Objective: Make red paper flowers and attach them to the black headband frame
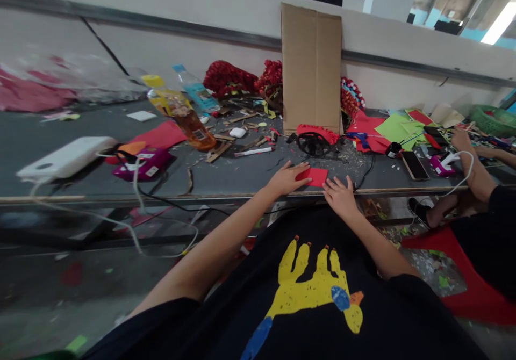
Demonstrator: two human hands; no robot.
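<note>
A small red piece of paper (319,175), apparently folded, lies flat near the front edge of the dark table (242,174). My left hand (288,178) rests over its left side, fingers stretched out and lying flat. At the paper's lower right corner is my right hand (341,194), its fingers spread and holding nothing. Just beyond the paper sits a black round object (313,145) with a red fringed strip (322,130) behind it. A blue glue gun (360,137) lies to the right, its cord running toward the table edge.
A cardboard sheet (312,70) leans against the back wall. Two bottles, one amber (189,121) and one blue-labelled (197,91), stand left among scraps. A smartphone (415,165) and a co-worker's hand (461,138) are at right. White cables (133,231) hang at left.
</note>
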